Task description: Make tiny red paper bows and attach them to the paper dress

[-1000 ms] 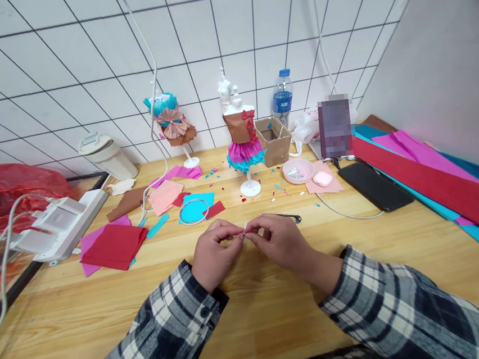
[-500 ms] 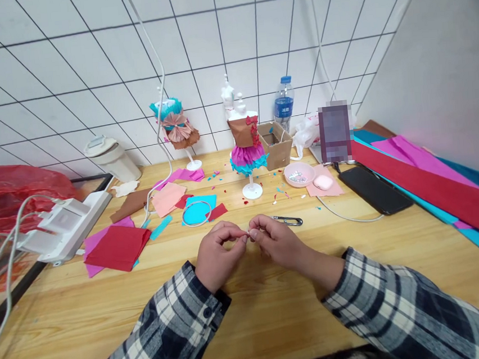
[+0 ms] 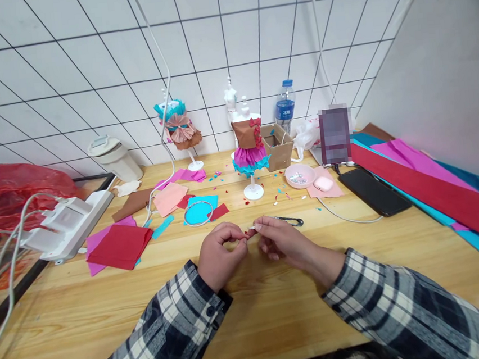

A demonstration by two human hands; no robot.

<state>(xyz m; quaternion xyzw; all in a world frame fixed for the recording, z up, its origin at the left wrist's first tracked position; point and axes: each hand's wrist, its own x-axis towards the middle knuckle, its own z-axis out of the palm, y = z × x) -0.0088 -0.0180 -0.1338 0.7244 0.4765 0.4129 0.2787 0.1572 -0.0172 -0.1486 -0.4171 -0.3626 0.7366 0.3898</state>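
Observation:
My left hand (image 3: pixel 222 255) is closed in a pinch, with a small red paper piece (image 3: pixel 248 234) at its fingertips. Just beside it, my right hand (image 3: pixel 286 244) pinches a tiny whitish piece (image 3: pixel 251 228) between thumb and forefinger; its exact kind is too small to make out. Behind the right hand lies a pair of small black-handled scissors or snips (image 3: pixel 292 220), partly covered. Farther back stands a mini dress form (image 3: pixel 247 133) in a brown top with red bows and a magenta skirt edged in blue.
Coloured paper squares (image 3: pixel 121 247) and a ring-shaped bangle (image 3: pixel 198 213) lie at left, near a power strip (image 3: pixel 74 223). A pink bowl (image 3: pixel 299 176), a black phone (image 3: pixel 374 190) and long paper sheets (image 3: pixel 431 195) are at right. A second dressed form (image 3: pixel 181 130) stands behind.
My right fingertips have shifted slightly up and away from the left ones, and the red piece shows between the hands. The camera view has tilted up a little.

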